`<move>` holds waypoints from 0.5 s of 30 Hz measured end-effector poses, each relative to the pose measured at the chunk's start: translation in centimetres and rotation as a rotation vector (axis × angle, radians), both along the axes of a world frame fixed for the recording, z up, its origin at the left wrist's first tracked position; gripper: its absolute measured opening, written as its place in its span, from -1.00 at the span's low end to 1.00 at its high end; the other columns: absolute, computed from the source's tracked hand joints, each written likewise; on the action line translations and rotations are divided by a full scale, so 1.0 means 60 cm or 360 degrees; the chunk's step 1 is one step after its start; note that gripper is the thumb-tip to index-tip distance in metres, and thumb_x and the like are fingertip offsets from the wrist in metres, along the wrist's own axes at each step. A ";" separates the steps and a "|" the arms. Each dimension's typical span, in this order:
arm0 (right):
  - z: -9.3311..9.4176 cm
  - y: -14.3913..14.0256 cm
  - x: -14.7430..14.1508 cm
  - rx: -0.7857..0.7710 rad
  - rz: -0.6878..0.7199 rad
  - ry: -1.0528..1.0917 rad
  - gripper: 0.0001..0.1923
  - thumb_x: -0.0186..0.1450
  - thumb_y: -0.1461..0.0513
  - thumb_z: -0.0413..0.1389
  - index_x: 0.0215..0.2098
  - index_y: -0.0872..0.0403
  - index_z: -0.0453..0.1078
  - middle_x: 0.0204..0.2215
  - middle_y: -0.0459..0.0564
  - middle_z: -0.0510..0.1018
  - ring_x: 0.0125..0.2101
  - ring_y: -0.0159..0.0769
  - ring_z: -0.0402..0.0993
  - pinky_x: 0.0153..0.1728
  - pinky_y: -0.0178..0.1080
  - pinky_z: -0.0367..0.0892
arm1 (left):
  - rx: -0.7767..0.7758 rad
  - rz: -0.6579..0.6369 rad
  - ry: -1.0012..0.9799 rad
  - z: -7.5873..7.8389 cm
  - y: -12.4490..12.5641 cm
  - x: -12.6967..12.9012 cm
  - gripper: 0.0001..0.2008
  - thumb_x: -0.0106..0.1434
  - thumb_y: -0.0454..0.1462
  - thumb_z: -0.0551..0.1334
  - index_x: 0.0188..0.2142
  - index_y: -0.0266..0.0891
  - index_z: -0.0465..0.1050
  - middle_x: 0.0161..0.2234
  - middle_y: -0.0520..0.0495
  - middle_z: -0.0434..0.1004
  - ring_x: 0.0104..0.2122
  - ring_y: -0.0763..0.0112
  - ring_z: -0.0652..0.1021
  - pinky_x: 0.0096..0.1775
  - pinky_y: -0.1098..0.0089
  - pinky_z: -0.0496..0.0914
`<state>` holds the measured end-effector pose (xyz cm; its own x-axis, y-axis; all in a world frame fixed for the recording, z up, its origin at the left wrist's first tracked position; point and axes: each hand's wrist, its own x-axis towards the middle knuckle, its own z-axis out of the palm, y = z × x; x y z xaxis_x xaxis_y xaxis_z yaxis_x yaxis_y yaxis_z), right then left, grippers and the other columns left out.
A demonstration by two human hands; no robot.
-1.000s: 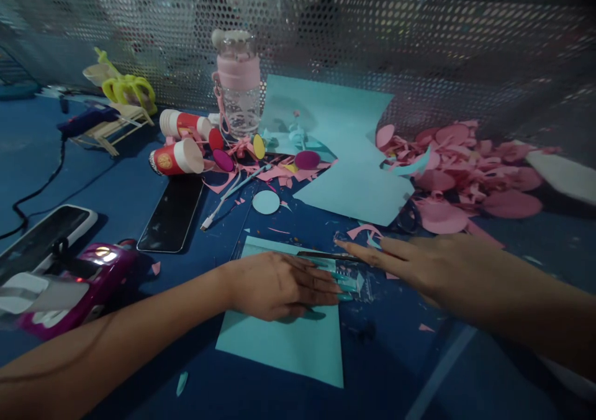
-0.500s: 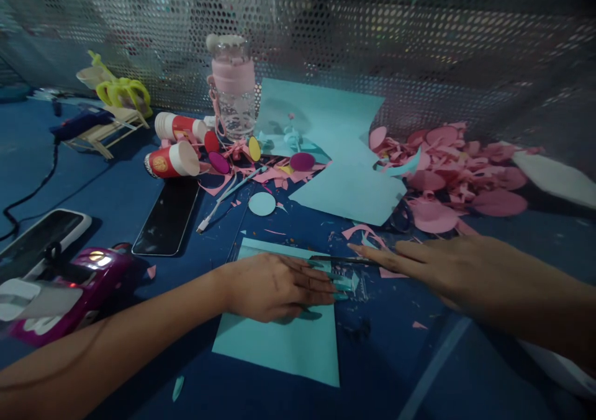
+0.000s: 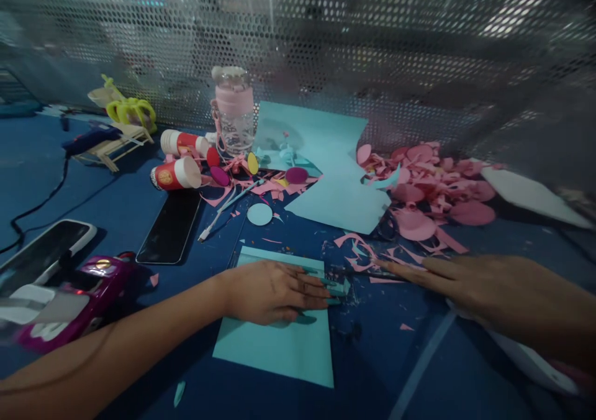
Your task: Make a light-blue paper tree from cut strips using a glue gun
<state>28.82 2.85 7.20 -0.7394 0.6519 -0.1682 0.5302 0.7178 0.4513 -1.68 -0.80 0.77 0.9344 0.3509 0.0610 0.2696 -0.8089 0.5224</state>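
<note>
Under the left grip [image 3: 274, 292]: the teal sheet [image 3: 274, 355] is lying on the blue surface [image 3: 363, 376]; fingers are extending flat over it, pinching nothing.
Right grip [image 3: 479, 283]: pointing toward the sheet, beside a thin dark tool [image 3: 395, 276]; I'm not managing to tell whether it's pinching it.
Sheet handling: I'm judging it light, thin, easily creased; I'm favouring its near corners for hold.
Blue surface: pink scraps [image 3: 414, 224] are cluttering it; paper is probably sliding easily there.
Room: looking dim; a perforated panel [image 3: 298, 59] is standing behind.
</note>
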 end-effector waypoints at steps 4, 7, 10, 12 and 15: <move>0.018 0.001 -0.012 -0.0006 -0.0056 -0.0039 -0.44 0.25 0.28 -0.04 0.16 -0.29 -0.01 -0.34 -0.02 0.52 -0.57 -0.37 0.40 -0.67 -0.36 0.07 | 0.0057 0.0007 -0.0017 0.000 -0.003 -0.002 -0.55 0.29 -0.25 -0.06 0.15 -0.34 0.11 0.17 -0.10 0.14 0.19 0.39 0.10 0.20 0.38 -0.06; 0.011 -0.010 -0.042 0.0139 -0.0275 0.0139 -0.50 0.31 0.18 -0.14 0.20 -0.18 -0.06 -0.29 0.02 0.52 -0.61 -0.37 0.39 -0.68 -0.38 0.11 | 0.0124 0.0001 -0.0019 -0.001 -0.005 -0.002 -0.56 0.29 -0.25 -0.06 0.14 -0.34 0.12 0.16 -0.12 0.16 0.19 0.39 0.11 0.19 0.38 -0.04; -0.011 -0.023 -0.081 0.0110 -0.0396 0.0366 -0.47 0.30 0.23 -0.15 0.24 0.01 -0.10 -0.36 0.04 0.50 -0.49 -0.31 0.44 -0.55 -0.36 0.24 | 0.0215 -0.0006 0.0006 -0.001 -0.008 0.001 -0.55 0.28 -0.26 -0.05 0.14 -0.37 0.12 0.16 -0.16 0.14 0.18 0.36 0.12 0.18 0.34 0.00; -0.028 -0.027 -0.106 0.0162 -0.0503 0.0449 -0.44 0.31 0.26 -0.18 0.25 0.05 -0.19 -0.38 0.05 0.45 -0.47 -0.31 0.43 -0.53 -0.36 0.24 | 0.0284 -0.0029 0.0039 -0.001 -0.012 0.004 -0.54 0.27 -0.27 -0.06 0.14 -0.38 0.10 0.17 -0.17 0.12 0.18 0.33 0.12 0.17 0.32 0.02; -0.049 -0.026 -0.135 0.0298 -0.0728 0.0495 -0.37 0.28 0.31 -0.14 0.27 0.02 -0.28 -0.39 0.05 0.37 -0.51 -0.32 0.37 -0.54 -0.35 0.21 | 0.0390 -0.0096 0.0085 -0.001 -0.017 0.009 -0.54 0.27 -0.32 -0.10 0.15 -0.36 0.09 0.18 -0.14 0.10 0.18 0.36 0.11 0.17 0.34 0.02</move>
